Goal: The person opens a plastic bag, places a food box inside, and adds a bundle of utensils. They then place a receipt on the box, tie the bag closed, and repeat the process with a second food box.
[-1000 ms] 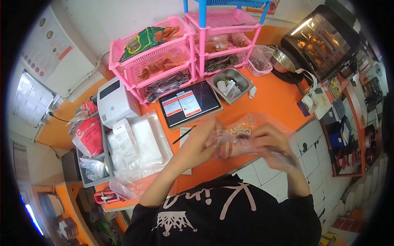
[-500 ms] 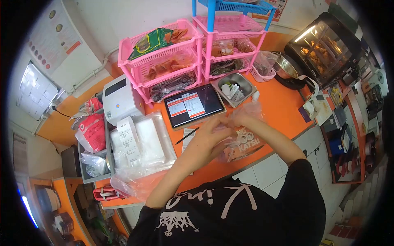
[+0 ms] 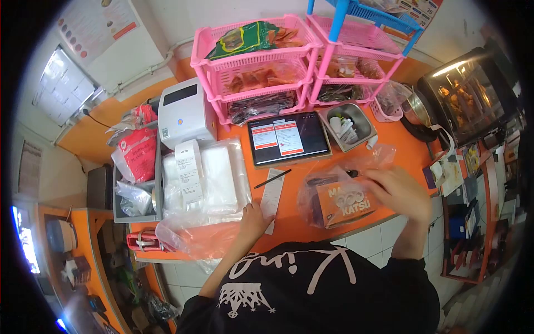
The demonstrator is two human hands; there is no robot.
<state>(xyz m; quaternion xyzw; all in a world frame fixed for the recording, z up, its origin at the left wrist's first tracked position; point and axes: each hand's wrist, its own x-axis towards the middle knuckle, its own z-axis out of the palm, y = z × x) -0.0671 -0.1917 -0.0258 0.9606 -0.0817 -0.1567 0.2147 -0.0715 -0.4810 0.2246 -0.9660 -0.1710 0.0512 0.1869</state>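
Observation:
A clear plastic bag (image 3: 306,197) stands near the counter's front edge, around an orange and dark box (image 3: 347,203) printed with "KATSU". My right hand (image 3: 397,192) is at the bag's upper right side, fingers bent together on its film. A small dark item (image 3: 352,173) shows at the bag's top, by the fingertips. Left of the bag, a narrow paper receipt (image 3: 272,195) lies on the counter with a black pen (image 3: 272,178) across it. My left hand (image 3: 254,220) is at the receipt's left edge, fingers curled; the fingertips are partly hidden.
A tablet (image 3: 289,139) stands behind the receipt, beside a metal tray (image 3: 364,129) of small items. To the left are stacked plastic bags (image 3: 225,178), a printed slip (image 3: 189,172), a white printer (image 3: 186,114) and a grey bin (image 3: 158,209). Pink racks (image 3: 256,61) rise behind.
My left hand has left the bag and moved down-left to the receipt. My right hand stays by the bag, slightly further right. The box shows more clearly, and the view has shifted.

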